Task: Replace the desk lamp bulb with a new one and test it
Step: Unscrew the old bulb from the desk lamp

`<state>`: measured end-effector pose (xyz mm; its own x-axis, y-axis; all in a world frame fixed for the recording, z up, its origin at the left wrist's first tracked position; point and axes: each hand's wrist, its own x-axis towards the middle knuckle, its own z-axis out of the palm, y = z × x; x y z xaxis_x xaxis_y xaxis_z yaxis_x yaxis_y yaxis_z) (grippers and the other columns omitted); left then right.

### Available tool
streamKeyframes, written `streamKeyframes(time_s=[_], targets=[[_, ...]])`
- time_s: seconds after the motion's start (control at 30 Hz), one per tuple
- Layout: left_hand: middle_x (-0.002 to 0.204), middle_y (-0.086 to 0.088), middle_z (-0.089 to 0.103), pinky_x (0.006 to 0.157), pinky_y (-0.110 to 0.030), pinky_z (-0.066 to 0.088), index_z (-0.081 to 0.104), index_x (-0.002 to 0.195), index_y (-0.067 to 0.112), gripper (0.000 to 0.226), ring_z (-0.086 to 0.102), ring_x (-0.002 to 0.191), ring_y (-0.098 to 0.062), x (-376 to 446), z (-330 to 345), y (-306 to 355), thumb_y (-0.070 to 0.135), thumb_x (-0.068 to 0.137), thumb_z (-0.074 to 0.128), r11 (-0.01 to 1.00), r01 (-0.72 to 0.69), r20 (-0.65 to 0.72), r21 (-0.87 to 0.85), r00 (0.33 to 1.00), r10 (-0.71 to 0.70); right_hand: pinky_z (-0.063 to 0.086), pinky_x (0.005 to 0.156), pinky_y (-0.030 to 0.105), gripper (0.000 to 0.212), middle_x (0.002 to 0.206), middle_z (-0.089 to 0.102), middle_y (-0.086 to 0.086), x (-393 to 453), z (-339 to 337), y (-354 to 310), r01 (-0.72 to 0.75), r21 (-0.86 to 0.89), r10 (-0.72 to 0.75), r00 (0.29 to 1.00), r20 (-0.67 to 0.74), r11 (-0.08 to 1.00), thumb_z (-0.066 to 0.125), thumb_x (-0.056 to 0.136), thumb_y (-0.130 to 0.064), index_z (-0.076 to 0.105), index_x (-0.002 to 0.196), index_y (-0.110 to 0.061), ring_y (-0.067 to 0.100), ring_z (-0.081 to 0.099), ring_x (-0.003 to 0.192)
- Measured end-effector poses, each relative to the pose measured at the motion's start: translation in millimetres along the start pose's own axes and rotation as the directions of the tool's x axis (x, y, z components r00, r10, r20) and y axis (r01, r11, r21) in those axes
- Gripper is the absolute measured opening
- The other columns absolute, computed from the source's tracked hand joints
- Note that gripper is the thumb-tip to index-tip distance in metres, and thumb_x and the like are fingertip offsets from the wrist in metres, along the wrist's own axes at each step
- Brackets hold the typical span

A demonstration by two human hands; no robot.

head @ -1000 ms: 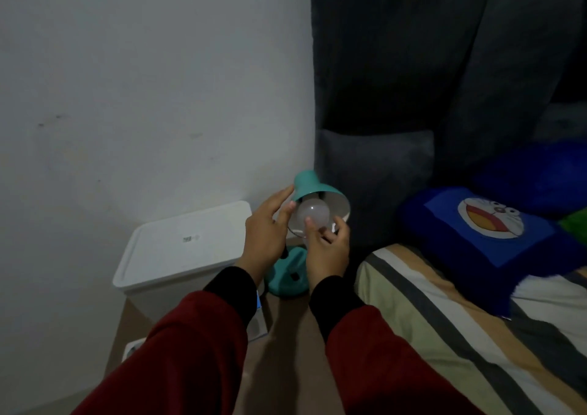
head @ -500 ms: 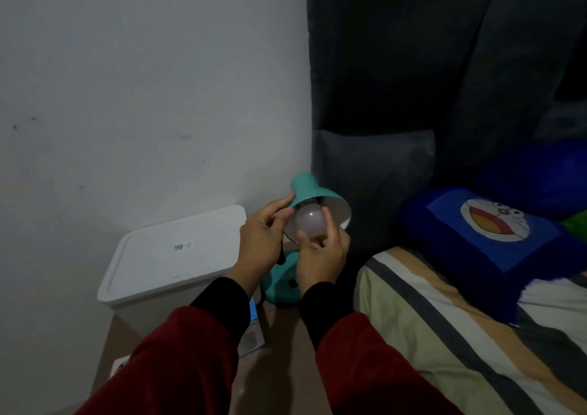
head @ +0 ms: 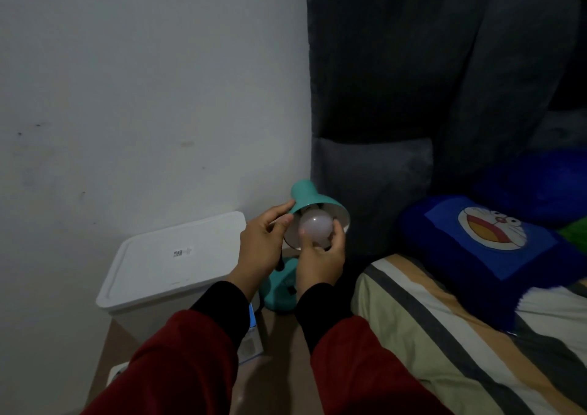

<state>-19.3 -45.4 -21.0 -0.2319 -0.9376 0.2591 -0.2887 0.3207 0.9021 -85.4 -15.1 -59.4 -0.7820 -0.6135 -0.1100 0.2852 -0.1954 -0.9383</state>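
Gripping the white bulb (head: 314,232) near the centre of the frame, right hand (head: 320,260) curled around its lower half, fingers (head: 337,234) wrapped along the right side and thumb up the left. Bulb seated inside the mouth of the teal lamp shade (head: 313,200), unlit, shade tilted with its opening toward the camera. Left hand (head: 262,248) clasping the shade's left edge, thumb and forefinger pinching the rim just beside the bulb. Teal lamp base (head: 279,290) resting below the hands on the brown table (head: 279,351), partly hidden behind the right wrist. Red sleeves with black cuffs entering from the lower edge. White lidded plastic box (head: 173,260) sitting left of the lamp against the pale wall. Small blue-and-white carton (head: 251,338) half covered by the left forearm. Striped bedding (head: 444,335) filling the lower right, blue cartoon pillow (head: 489,240) lying on it at right. Dark grey cushions (head: 413,81) stacked behind, upper right. Room dim throughout.
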Motion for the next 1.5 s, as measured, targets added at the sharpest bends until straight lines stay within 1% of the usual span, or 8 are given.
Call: streamKeyframes(time_s=[0.13, 0.43, 0.63, 0.73, 0.93, 1.1, 1.3, 1.5], targets=[[0.124, 0.001, 0.066, 0.073, 0.008, 0.042, 0.061, 0.124, 0.026, 0.031, 0.057, 0.104, -0.002, 1.0, -0.1, -2.1, 0.019, 0.094, 0.055, 1.0, 0.0, 0.018, 0.002, 1.0, 0.0, 0.051, 0.096, 0.032, 0.076, 0.139, 0.043, -0.003, -1.7, 1.8, 0.2, 0.008, 0.051, -0.008, 1.0, 0.01, 0.999, 0.073, 0.079, -0.022, 0.032, 0.142, -0.035, 0.018, 0.056, 0.117], [0.125, 0.0, 0.066, 0.075, 0.002, 0.041, 0.062, 0.124, 0.025, 0.031, 0.056, 0.104, -0.002, 2.6, -1.3, -1.4, 0.019, 0.094, 0.055, 1.0, 0.003, 0.012, 0.01, 1.0, -0.003, 0.047, 0.093, 0.024, 0.068, 0.139, 0.051, 0.012, -1.2, 2.2, -4.3, -0.05, 0.085, 0.053, 0.998, -0.024, 0.995, 0.07, 0.081, -0.006, 0.039, 0.141, -0.017, 0.021, 0.055, 0.121], [0.124, -0.001, 0.067, 0.061, 0.008, 0.042, 0.062, 0.123, 0.027, 0.031, 0.061, 0.082, 0.006, 2.0, -0.8, -2.0, 0.02, 0.094, 0.055, 1.0, 0.015, 0.017, 0.014, 1.0, -0.015, 0.05, 0.1, 0.037, 0.079, 0.139, 0.047, -0.001, -2.0, 6.3, -7.1, -0.073, 0.108, 0.075, 0.997, -0.013, 0.991, 0.074, 0.075, -0.034, 0.032, 0.142, -0.034, 0.017, 0.056, 0.116], [0.123, -0.001, 0.067, 0.055, 0.007, 0.042, 0.062, 0.123, 0.028, 0.03, 0.058, 0.061, 0.021, 2.6, -1.2, -2.3, 0.021, 0.094, 0.055, 1.0, 0.016, 0.009, 0.021, 1.0, -0.017, 0.048, 0.092, 0.025, 0.068, 0.142, 0.048, 0.008, -2.5, 5.1, -7.4, -0.015, 0.041, 0.015, 1.0, -0.013, 0.999, 0.069, 0.083, -0.017, 0.036, 0.142, -0.024, 0.016, 0.055, 0.114], [0.125, -0.001, 0.065, 0.066, 0.002, 0.044, 0.061, 0.124, 0.027, 0.031, 0.06, 0.092, -0.003, 2.7, -1.9, -0.9, 0.02, 0.095, 0.054, 1.0, 0.014, 0.016, 0.026, 1.0, -0.014, 0.048, 0.084, 0.025, 0.064, 0.136, 0.054, 0.01, -1.9, 2.1, -7.3, -0.026, 0.077, 0.029, 0.999, -0.031, 0.997, 0.072, 0.079, -0.012, 0.044, 0.136, -0.023, 0.014, 0.057, 0.104], [0.118, -0.002, 0.068, 0.047, 0.003, 0.044, 0.062, 0.123, 0.026, 0.031, 0.06, 0.072, 0.012, 2.0, -0.9, -0.6, 0.018, 0.094, 0.054, 0.999, 0.035, 0.026, -0.011, 0.999, -0.034, 0.05, 0.1, 0.039, 0.077, 0.139, 0.046, 0.002, -2.7, 7.1, -6.4, -0.09, 0.146, 0.089, 0.996, 0.014, 0.985, 0.075, 0.076, -0.03, 0.032, 0.14, -0.034, 0.022, 0.056, 0.117], [0.123, 0.0, 0.067, 0.086, -0.014, 0.044, 0.063, 0.122, 0.027, 0.03, 0.06, 0.11, -0.009, 2.4, -1.9, 0.2, 0.019, 0.094, 0.055, 1.0, 0.027, 0.031, -0.008, 0.999, -0.027, 0.046, 0.097, 0.029, 0.078, 0.132, 0.046, -0.004, -2.7, 4.7, -11.5, -0.073, 0.138, 0.069, 0.997, 0.032, 0.988, 0.07, 0.082, -0.01, 0.028, 0.145, -0.025, 0.015, 0.052, 0.116], [0.123, 0.0, 0.067, 0.09, -0.018, 0.043, 0.063, 0.122, 0.026, 0.031, 0.059, 0.108, -0.008, 3.8, -1.6, -0.1, 0.017, 0.094, 0.055, 1.0, 0.022, 0.032, -0.014, 0.999, -0.022, 0.049, 0.092, 0.03, 0.071, 0.134, 0.048, 0.003, -2.0, 2.1, -15.5, -0.087, 0.161, 0.08, 0.996, 0.049, 0.983, 0.066, 0.081, -0.003, 0.036, 0.14, -0.03, 0.017, 0.053, 0.113]])
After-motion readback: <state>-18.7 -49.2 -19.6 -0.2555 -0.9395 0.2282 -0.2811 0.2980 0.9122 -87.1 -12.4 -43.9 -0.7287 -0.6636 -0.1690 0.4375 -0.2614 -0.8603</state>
